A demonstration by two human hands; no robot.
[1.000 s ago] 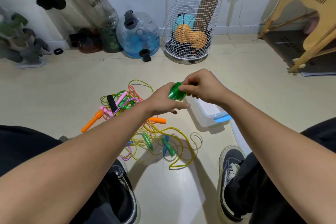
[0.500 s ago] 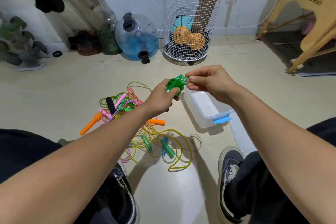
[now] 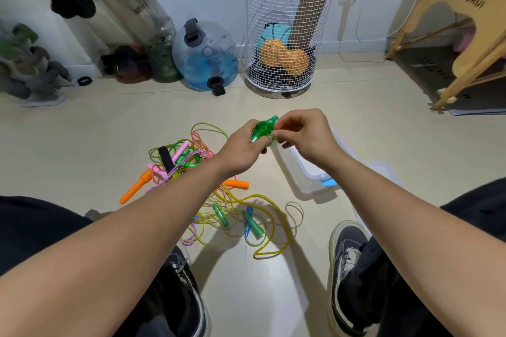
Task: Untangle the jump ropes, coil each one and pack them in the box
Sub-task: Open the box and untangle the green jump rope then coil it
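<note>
Both hands meet above the floor: the left hand [image 3: 241, 149] grips a coiled green rope [image 3: 263, 131] with its handles bundled, and the right hand [image 3: 304, 133] pinches the same bundle from the other side, fingers curled. Just beneath them, on the right, the clear box [image 3: 306, 169] sits open on the floor [image 3: 82, 131]. The tangle [image 3: 208, 189] of other ropes lies to its left, between the shoes. Bare floor stretches beyond, up to a wire basket [image 3: 284, 35] by the wall.
</note>
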